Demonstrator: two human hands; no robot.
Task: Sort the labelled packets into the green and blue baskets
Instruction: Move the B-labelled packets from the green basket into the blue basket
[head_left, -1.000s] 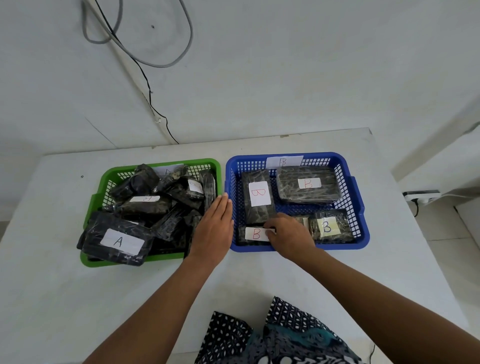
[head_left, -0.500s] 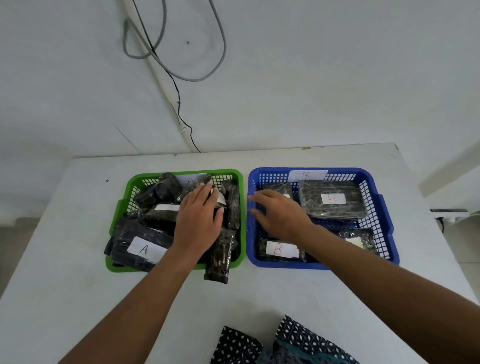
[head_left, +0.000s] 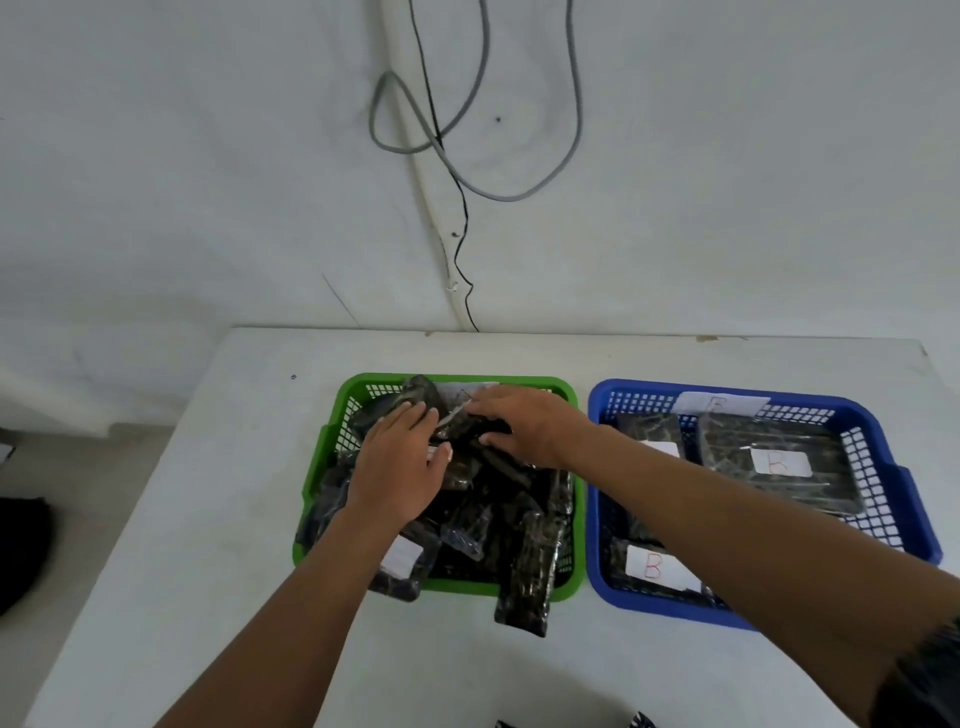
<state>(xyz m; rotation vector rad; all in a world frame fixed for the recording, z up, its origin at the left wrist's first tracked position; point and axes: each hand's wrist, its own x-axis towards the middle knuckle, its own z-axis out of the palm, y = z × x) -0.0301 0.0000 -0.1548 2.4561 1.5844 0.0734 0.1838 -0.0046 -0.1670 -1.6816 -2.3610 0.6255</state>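
White table (head_left: 208, 519): green basket (head_left: 332, 457) left, blue basket (head_left: 914, 519) right. Overhanging packet (head_left: 524, 587) long axis near-far. Left hand (head_left: 400, 467), right hand (head_left: 524, 426) flat, fingers straight, on green-basket packets.

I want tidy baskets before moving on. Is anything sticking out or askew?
Yes. One dark packet hangs over the front rim of the green basket, its end on the table. The blue basket packets lie flat.

The right arm (head_left: 727, 509) covers part of the blue basket (head_left: 883, 452) (some labels are half hidden). Both hands cover packets in the green basket (head_left: 332, 452); their labels can't be read.
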